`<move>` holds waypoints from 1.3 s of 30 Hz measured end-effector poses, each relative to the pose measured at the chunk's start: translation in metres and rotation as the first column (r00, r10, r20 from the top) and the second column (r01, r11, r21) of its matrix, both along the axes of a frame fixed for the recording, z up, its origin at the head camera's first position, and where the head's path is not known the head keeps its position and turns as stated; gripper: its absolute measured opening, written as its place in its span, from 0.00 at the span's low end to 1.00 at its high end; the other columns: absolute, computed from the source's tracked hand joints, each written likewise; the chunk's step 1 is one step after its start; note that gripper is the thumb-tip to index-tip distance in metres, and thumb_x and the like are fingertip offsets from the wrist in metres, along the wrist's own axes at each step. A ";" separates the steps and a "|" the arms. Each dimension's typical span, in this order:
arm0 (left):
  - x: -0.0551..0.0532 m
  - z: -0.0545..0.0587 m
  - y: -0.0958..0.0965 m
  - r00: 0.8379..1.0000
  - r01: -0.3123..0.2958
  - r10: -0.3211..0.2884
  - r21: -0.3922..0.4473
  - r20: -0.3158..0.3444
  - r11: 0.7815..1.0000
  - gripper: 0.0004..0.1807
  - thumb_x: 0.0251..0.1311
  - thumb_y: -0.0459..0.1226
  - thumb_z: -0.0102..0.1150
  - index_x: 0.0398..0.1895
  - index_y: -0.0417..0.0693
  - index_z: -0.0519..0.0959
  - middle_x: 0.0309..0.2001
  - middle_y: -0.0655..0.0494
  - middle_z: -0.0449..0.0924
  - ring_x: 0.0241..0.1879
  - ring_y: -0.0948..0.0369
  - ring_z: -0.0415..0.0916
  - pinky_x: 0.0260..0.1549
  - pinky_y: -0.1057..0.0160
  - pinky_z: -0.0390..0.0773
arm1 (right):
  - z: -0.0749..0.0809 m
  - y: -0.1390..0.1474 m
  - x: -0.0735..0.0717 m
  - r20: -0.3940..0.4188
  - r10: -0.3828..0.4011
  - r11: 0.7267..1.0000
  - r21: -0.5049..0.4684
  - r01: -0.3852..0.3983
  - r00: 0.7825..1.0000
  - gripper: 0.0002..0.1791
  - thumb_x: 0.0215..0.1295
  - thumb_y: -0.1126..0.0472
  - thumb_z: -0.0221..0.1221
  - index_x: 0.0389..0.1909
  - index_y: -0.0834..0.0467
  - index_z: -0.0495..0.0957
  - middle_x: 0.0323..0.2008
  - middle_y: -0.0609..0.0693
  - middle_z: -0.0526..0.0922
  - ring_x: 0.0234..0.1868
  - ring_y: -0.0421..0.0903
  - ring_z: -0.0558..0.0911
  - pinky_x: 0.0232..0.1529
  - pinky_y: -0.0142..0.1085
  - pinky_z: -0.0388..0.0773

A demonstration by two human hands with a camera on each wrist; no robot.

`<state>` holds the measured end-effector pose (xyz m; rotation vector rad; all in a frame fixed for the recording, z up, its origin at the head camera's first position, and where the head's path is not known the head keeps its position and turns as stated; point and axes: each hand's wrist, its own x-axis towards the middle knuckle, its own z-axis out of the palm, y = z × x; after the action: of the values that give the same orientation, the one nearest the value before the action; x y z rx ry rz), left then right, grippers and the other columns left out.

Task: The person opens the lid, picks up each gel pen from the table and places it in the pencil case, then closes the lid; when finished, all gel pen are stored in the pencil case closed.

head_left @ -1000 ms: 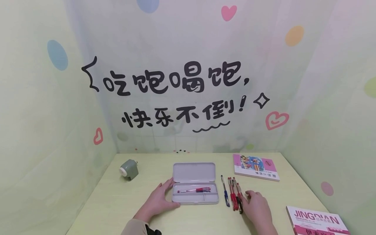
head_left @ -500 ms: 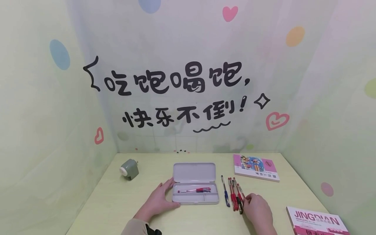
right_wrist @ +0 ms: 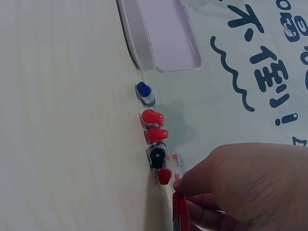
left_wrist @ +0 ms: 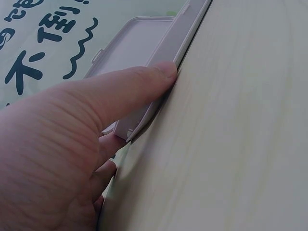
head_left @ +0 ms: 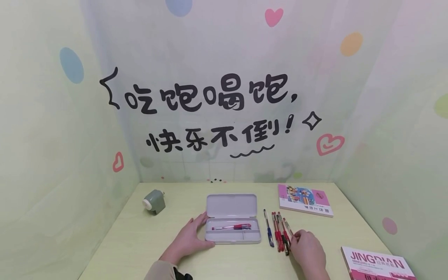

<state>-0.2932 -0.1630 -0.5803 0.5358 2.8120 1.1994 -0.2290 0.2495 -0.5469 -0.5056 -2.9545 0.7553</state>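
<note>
1. Red pen [right_wrist: 179, 211]: pinched between thumb and fingers of the right hand [head_left: 308, 251], just beside the pens [head_left: 278, 235], toward the table's [head_left: 140, 249] right edge. Whether it is lifted I cannot tell.
2. The left hand [head_left: 190, 239] grips the case [head_left: 224, 236] at its left end, thumb along the near wall, probably to stop it sliding.
3. The case sits about midway between the table's side edges; its lid [head_left: 231, 205] leans back toward the far edge, seemingly to leave the compartments reachable.
4. Another pen [head_left: 238, 226] lies in the long far compartment.
5. The pens lie side by side, perhaps for easy picking; the blue one stands slightly apart.
6. Slim, clear barrels, coloured grips; smooth lilac case, rounded corners; pale wood-grain table.
</note>
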 end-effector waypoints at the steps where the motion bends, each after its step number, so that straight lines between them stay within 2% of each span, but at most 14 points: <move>1: 0.000 -0.001 0.000 1.000 0.000 0.000 0.001 0.000 1.000 0.69 0.45 0.59 0.86 0.89 0.54 0.59 0.79 0.57 0.77 0.85 0.40 0.63 0.89 0.32 0.49 | 0.000 0.000 0.000 -0.003 -0.001 1.000 0.003 0.001 1.000 0.13 0.74 0.61 0.62 0.46 0.68 0.86 0.35 0.58 0.84 0.33 0.49 0.80 0.33 0.45 0.84; 9: -0.001 -0.005 0.001 1.000 0.006 -0.006 0.003 -0.020 1.000 0.69 0.45 0.60 0.86 0.89 0.55 0.59 0.78 0.56 0.78 0.84 0.41 0.65 0.89 0.33 0.49 | 0.001 -0.001 -0.003 -0.067 0.007 1.000 0.010 -0.006 0.998 0.14 0.76 0.61 0.61 0.51 0.69 0.84 0.38 0.60 0.83 0.35 0.51 0.79 0.33 0.45 0.83; 14: -0.002 -0.006 0.000 1.000 0.003 -0.004 -0.005 -0.024 1.000 0.69 0.45 0.61 0.86 0.89 0.56 0.59 0.78 0.58 0.78 0.84 0.41 0.65 0.89 0.33 0.50 | 0.004 -0.014 -0.009 -0.163 0.029 0.999 0.047 -0.022 0.986 0.12 0.77 0.61 0.62 0.52 0.64 0.85 0.42 0.58 0.85 0.39 0.52 0.80 0.39 0.50 0.84; 18: -0.002 -0.006 -0.001 1.000 -0.001 0.001 -0.004 -0.027 1.000 0.69 0.44 0.62 0.86 0.89 0.58 0.59 0.79 0.58 0.77 0.85 0.40 0.64 0.88 0.31 0.51 | 0.009 -0.029 -0.011 -0.241 0.080 0.993 0.104 -0.056 0.967 0.10 0.77 0.60 0.63 0.52 0.60 0.86 0.46 0.59 0.87 0.43 0.57 0.82 0.42 0.55 0.85; 22: -0.001 -0.007 -0.001 1.000 -0.008 0.008 0.006 -0.008 1.000 0.69 0.44 0.61 0.86 0.90 0.59 0.59 0.79 0.59 0.77 0.85 0.38 0.61 0.88 0.30 0.51 | 0.014 -0.043 -0.013 -0.284 0.141 0.983 0.157 -0.099 0.949 0.08 0.77 0.60 0.64 0.50 0.57 0.87 0.49 0.59 0.88 0.45 0.60 0.84 0.45 0.59 0.86; 26: -0.001 -0.006 -0.001 1.000 -0.009 0.009 0.010 0.000 1.000 0.69 0.44 0.61 0.86 0.89 0.59 0.59 0.79 0.59 0.78 0.86 0.39 0.61 0.88 0.31 0.50 | 0.016 -0.057 -0.017 -0.318 0.201 0.972 0.185 -0.147 0.927 0.04 0.76 0.61 0.65 0.46 0.54 0.87 0.48 0.57 0.88 0.45 0.59 0.84 0.41 0.56 0.84; 30: -0.001 -0.004 -0.001 1.000 -0.008 0.008 0.007 -0.007 1.000 0.69 0.44 0.60 0.87 0.89 0.59 0.59 0.78 0.58 0.78 0.85 0.38 0.62 0.88 0.30 0.51 | 0.015 -0.073 -0.023 -0.340 0.249 0.961 0.205 -0.187 0.907 0.03 0.75 0.62 0.67 0.44 0.52 0.87 0.47 0.54 0.88 0.46 0.58 0.83 0.41 0.54 0.82; 35: 0.000 -0.002 0.000 1.000 -0.021 0.021 0.014 0.017 1.000 0.69 0.43 0.60 0.87 0.89 0.60 0.59 0.79 0.59 0.77 0.86 0.35 0.58 0.87 0.27 0.51 | 0.011 -0.095 -0.031 -0.347 0.333 0.927 0.289 -0.239 0.877 0.04 0.72 0.62 0.69 0.43 0.50 0.86 0.46 0.52 0.87 0.50 0.59 0.83 0.53 0.61 0.85; 39: 0.000 -0.002 0.000 0.999 -0.025 0.025 0.010 0.029 1.000 0.69 0.43 0.60 0.87 0.89 0.61 0.59 0.80 0.59 0.76 0.86 0.34 0.57 0.86 0.26 0.51 | 0.010 -0.110 -0.037 -0.338 0.388 0.898 0.348 -0.269 0.857 0.05 0.71 0.61 0.70 0.42 0.48 0.86 0.45 0.49 0.86 0.49 0.57 0.83 0.56 0.61 0.85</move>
<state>-0.2936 -0.1627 -0.5824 0.4813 2.7985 1.2170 -0.2664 0.1398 -0.5366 0.1751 -2.7071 0.3659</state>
